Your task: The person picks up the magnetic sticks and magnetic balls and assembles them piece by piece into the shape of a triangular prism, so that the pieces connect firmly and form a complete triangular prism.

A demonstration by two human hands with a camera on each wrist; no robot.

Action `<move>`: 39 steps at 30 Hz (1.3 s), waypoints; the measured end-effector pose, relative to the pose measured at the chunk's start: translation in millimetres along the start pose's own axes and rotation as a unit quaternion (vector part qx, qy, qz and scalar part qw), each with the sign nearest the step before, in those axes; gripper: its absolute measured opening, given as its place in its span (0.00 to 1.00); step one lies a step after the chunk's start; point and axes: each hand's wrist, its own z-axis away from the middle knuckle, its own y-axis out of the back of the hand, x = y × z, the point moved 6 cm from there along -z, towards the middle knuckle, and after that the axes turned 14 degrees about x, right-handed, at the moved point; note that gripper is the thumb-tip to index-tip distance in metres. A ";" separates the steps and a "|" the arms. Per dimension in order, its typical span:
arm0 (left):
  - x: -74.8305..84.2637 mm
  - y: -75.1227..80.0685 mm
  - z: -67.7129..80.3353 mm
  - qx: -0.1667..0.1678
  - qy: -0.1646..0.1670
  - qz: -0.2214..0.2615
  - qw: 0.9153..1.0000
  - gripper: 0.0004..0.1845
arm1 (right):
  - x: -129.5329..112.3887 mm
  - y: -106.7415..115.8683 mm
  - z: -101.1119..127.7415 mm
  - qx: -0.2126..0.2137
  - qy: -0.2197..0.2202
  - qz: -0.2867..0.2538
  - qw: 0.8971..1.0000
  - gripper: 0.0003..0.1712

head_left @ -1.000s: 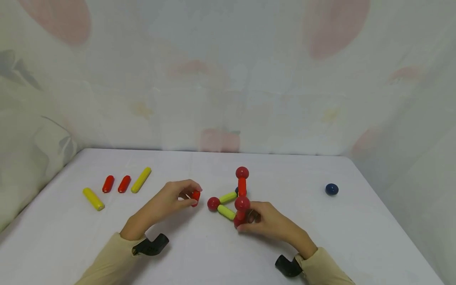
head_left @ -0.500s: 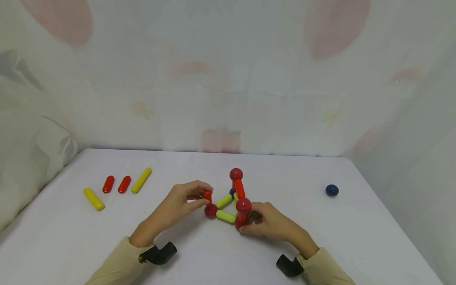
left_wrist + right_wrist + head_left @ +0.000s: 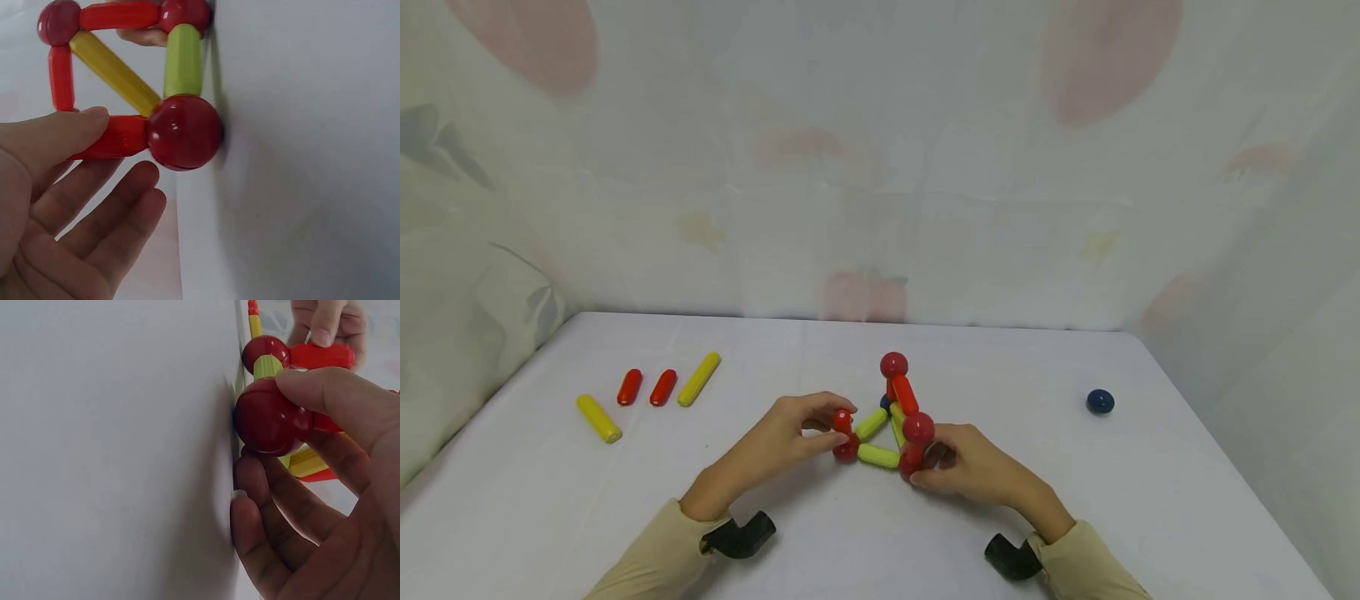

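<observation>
My left hand (image 3: 801, 437) pinches a short red rod (image 3: 125, 137) between thumb and finger. The rod's lower end meets a red ball (image 3: 846, 450) at the left corner of a ball-and-rod frame. Around the red ball at the frame's right corner (image 3: 185, 12) curl the fingers of my right hand (image 3: 966, 467). A green rod (image 3: 878, 456) joins these two balls along the table. Above the right corner, a red ball (image 3: 918, 428) connects by a red rod (image 3: 906, 395) to another red ball (image 3: 893, 364). A dark blue ball (image 3: 886, 403) sits at the back corner, partly hidden.
On the left of the white table (image 3: 805, 550) lie two red rods (image 3: 629, 387), a yellow rod (image 3: 598, 418) and a longer-looking yellow rod (image 3: 699, 379). A loose dark blue ball (image 3: 1101, 402) rests at the right. A patterned cloth (image 3: 985, 167) hangs behind.
My left hand has moved right and brought its red rod onto the left corner ball. The frame has turned slightly and its top ball shifted left. My right hand has kept its grip.
</observation>
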 end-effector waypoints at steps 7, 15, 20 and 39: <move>-0.9 -9.9 0.9 -0.022 -0.014 -0.026 0.999 0.18 | 6.3 7.0 -1.1 0.019 -0.013 0.017 1.000 0.14; -3.2 -18.0 2.7 -0.027 -0.018 -0.013 0.999 0.09 | 11.1 11.6 -1.9 0.036 -0.018 0.024 0.999 0.18; -5.4 -20.7 3.4 -0.033 -0.009 -0.008 0.999 0.05 | 10.8 12.4 -2.4 0.032 -0.013 0.024 0.999 0.18; -1.4 -24.3 2.8 -0.035 0.009 -0.066 0.997 0.06 | 16.4 39.8 -1.5 0.057 0.003 0.031 0.998 0.24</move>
